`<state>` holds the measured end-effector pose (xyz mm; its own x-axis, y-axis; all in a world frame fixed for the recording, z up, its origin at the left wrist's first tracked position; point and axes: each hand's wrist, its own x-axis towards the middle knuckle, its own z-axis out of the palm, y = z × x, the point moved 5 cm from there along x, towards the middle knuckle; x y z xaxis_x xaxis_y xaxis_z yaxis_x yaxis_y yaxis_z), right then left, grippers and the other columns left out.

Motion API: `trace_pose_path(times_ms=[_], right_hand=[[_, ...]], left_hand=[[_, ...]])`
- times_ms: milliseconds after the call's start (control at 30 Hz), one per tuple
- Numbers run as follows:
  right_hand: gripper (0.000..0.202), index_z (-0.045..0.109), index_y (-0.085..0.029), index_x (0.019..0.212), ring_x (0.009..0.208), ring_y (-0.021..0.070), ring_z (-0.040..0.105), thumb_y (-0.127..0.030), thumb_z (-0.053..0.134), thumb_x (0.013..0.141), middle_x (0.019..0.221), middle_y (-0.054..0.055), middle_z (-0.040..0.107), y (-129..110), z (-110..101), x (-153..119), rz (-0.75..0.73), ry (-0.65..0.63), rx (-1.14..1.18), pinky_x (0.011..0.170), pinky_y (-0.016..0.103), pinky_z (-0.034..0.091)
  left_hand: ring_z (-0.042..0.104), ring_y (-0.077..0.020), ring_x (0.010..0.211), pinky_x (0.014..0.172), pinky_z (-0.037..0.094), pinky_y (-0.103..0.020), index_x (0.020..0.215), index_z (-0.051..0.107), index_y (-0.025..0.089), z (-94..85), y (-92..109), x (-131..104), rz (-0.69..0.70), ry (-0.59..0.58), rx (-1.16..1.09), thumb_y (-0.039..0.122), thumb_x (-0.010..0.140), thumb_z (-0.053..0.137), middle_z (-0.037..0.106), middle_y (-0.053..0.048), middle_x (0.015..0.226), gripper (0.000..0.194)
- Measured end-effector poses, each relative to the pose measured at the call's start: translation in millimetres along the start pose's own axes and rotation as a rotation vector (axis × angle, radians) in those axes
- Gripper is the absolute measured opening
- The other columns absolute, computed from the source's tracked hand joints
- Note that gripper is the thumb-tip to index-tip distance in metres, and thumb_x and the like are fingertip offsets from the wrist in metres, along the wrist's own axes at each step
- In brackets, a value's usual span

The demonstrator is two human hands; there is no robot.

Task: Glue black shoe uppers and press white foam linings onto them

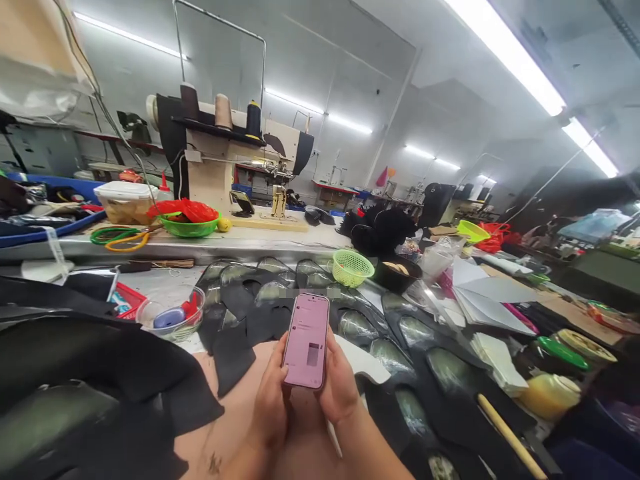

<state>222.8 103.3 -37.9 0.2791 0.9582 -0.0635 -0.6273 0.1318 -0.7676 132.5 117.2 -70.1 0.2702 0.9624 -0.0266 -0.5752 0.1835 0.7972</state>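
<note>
A phone (306, 341) with a lit pink screen stands upright between both hands at the lower middle. My left hand (273, 387) is closed round its left edge, with the thumb at the lower left of the screen. Against the phone's right edge lies my right hand (339, 383), its fingers curled behind. Black cut pieces with shiny patches (357, 325) spread over the worktop behind and beside the hands. A white curved piece (367, 363) shows just right of my right hand.
Behind stands a sewing machine (210, 160) with thread spools. A green basket (353, 268), a clear tub (170, 313) and a green bowl (193, 225) stand nearby. At the right are jars (550, 395) and a hammer's wooden handle (510, 437).
</note>
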Motion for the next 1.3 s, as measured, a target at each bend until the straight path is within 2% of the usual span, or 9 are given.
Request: trace_pose_path(times_ms=[133,267,400,533,600,767,1000,1200,1300], right_hand=[[0.051,0.049,-0.029,0.117,0.100,0.0239,0.057,-0.045,0.058,0.070,0.105,0.001,0.063,-6.4,-1.9,3.9,0.000,-0.044,0.077,0.078,0.039,0.049],[0.052,0.046,-0.029,0.120,0.106,0.0241,0.054,-0.046,0.055,0.072,0.113,0.002,0.059,-10.5,-6.1,6.7,0.036,-0.089,0.063,0.079,0.039,0.048],[0.062,0.039,-0.031,0.125,0.102,0.0247,0.055,-0.040,0.059,0.067,0.113,0.002,0.059,-14.3,-6.7,2.4,0.045,-0.119,0.058,0.080,0.039,0.047],[0.088,0.027,-0.033,0.131,0.100,0.0256,0.056,-0.024,0.069,0.054,0.111,0.003,0.059,-13.6,0.8,-3.0,0.087,-0.329,0.071,0.079,0.037,0.046],[0.099,0.019,-0.032,0.134,0.100,0.0250,0.056,-0.021,0.072,0.052,0.112,0.004,0.058,-11.9,1.5,-3.9,0.107,-0.386,0.040,0.079,0.036,0.044],[0.114,0.005,-0.031,0.136,0.106,0.0246,0.053,-0.019,0.078,0.049,0.115,0.006,0.056,-9.3,-1.2,-2.6,0.118,-0.415,-0.107,0.084,0.039,0.041],[0.117,0.003,-0.031,0.137,0.108,0.0256,0.052,-0.021,0.080,0.049,0.117,0.007,0.054,-1.5,-9.0,3.1,0.064,-0.346,-0.164,0.086,0.042,0.042],[0.117,-0.002,-0.029,0.136,0.105,0.0266,0.054,-0.022,0.078,0.052,0.117,0.009,0.054,2.5,-7.7,5.1,0.040,-0.385,-0.209,0.086,0.044,0.042],[0.118,-0.004,-0.028,0.136,0.105,0.0271,0.053,-0.022,0.078,0.052,0.118,0.010,0.053,3.7,-7.8,6.6,0.023,-0.407,-0.217,0.085,0.043,0.042]], left_hand=[[0.035,-0.0285,0.125,0.103,0.031,-0.037,0.133,0.036,0.022,8.3,-2.0,-0.9,-0.107,-0.120,-0.103,0.026,0.069,0.057,0.044,-0.006,0.135,0.067],[0.034,-0.0270,0.126,0.100,0.035,-0.036,0.136,0.030,0.025,11.9,-5.2,-4.3,-0.152,-0.162,-0.122,0.025,0.072,0.055,0.040,-0.003,0.138,0.068],[0.034,-0.0272,0.126,0.100,0.035,-0.034,0.132,0.037,0.025,11.3,-3.7,-4.9,-0.156,-0.125,-0.116,0.025,0.071,0.056,0.041,-0.004,0.137,0.064],[0.041,-0.0306,0.120,0.095,0.040,-0.037,0.124,0.048,0.024,13.3,4.2,-6.0,-0.169,-0.069,-0.189,0.033,0.065,0.061,0.051,-0.006,0.128,0.060],[0.045,-0.0318,0.116,0.095,0.040,-0.039,0.119,0.052,0.024,13.9,8.2,-7.4,-0.170,-0.032,-0.224,0.038,0.064,0.062,0.055,-0.007,0.122,0.058],[0.051,-0.0321,0.109,0.092,0.042,-0.041,0.117,0.051,0.026,15.5,13.4,-10.7,-0.179,0.029,-0.187,0.041,0.061,0.064,0.060,-0.006,0.114,0.060],[0.055,-0.0306,0.104,0.090,0.043,-0.041,0.122,0.046,0.029,13.7,9.7,-10.6,-0.217,0.040,-0.177,0.038,0.062,0.063,0.061,-0.005,0.112,0.063],[0.055,-0.0326,0.103,0.089,0.044,-0.043,0.122,0.046,0.029,9.7,4.6,-7.6,-0.235,0.029,-0.246,0.039,0.059,0.067,0.062,-0.006,0.108,0.067],[0.055,-0.0334,0.104,0.089,0.044,-0.042,0.116,0.050,0.030,5.5,2.1,-5.2,-0.222,0.053,-0.276,0.037,0.058,0.068,0.063,-0.005,0.107,0.062]])
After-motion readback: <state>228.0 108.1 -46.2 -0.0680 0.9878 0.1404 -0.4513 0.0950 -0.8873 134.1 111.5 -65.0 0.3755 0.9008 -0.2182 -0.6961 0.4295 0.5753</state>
